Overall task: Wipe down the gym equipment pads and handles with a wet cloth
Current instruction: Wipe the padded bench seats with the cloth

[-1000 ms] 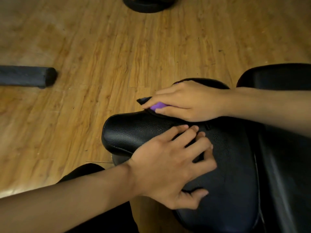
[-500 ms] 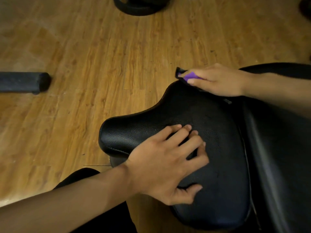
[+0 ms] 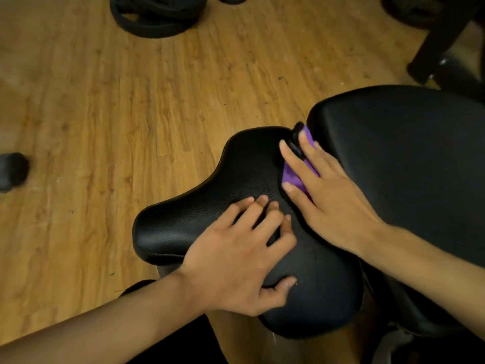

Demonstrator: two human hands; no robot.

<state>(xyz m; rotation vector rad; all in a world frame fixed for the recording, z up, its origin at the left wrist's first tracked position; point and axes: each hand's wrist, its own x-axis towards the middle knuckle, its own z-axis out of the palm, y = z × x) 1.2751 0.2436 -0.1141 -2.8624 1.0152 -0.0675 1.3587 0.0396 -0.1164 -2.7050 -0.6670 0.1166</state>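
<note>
Your right hand (image 3: 333, 206) lies flat, fingers straight and slightly apart, pressing the purple cloth (image 3: 291, 178) onto the far side of the black seat pad (image 3: 199, 219). The cloth sits under those fingers, just beside the larger back pad (image 3: 409, 153). Your left hand (image 3: 236, 256) rests spread on the seat pad nearer you, holding nothing, close to the right hand and clear of the cloth.
</note>
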